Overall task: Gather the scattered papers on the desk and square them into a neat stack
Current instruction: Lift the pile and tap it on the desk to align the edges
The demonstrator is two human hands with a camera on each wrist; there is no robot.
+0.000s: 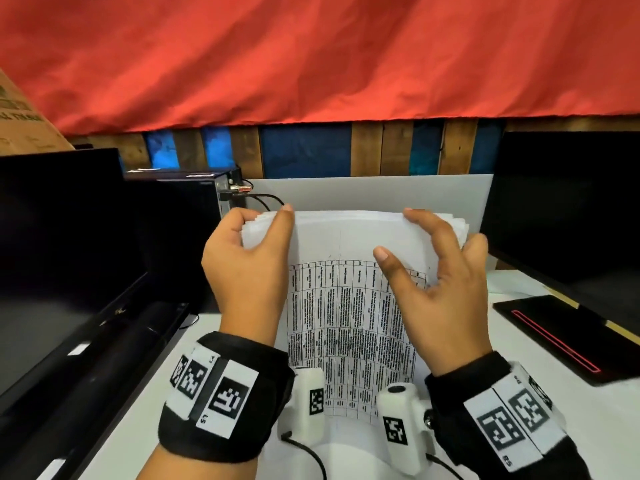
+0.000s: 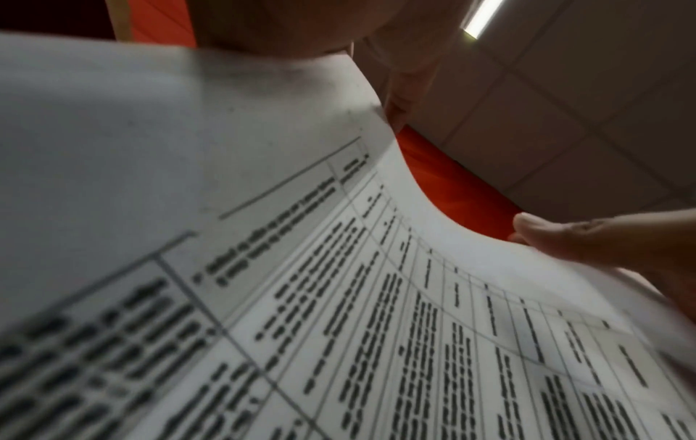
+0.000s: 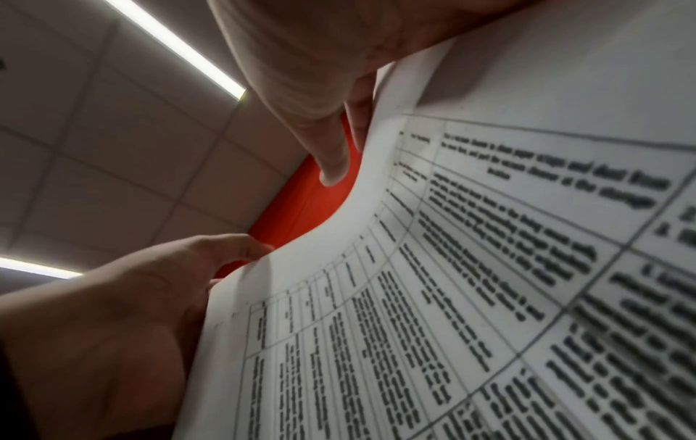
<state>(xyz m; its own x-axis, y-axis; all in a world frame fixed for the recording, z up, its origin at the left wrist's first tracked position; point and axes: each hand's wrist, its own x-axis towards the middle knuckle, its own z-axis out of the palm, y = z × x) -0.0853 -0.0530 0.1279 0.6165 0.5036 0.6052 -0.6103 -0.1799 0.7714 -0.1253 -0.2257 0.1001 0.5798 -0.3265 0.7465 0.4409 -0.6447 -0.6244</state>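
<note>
A stack of white papers (image 1: 346, 306) stands upright on the white desk (image 1: 145, 403), its front sheet printed with a table. My left hand (image 1: 256, 271) grips the top left corner, thumb in front and fingers behind. My right hand (image 1: 433, 251) curls round the top right corner, index finger on the top edge and thumb across the front sheet. The top edges are slightly fanned at both corners. In the left wrist view the papers (image 2: 339, 297) bow, with the right thumb (image 2: 565, 241) on them. In the right wrist view the papers (image 3: 489, 268) fill the frame and the left hand (image 3: 132, 312) holds the far edge.
A dark monitor (image 1: 59, 237) stands at the left and another (image 1: 568, 209) at the right. A black flat device with a red line (image 1: 554, 334) lies right of the papers. Behind them are a grey partition (image 1: 363, 192), a black box (image 1: 180, 181) and a cable (image 1: 266, 199).
</note>
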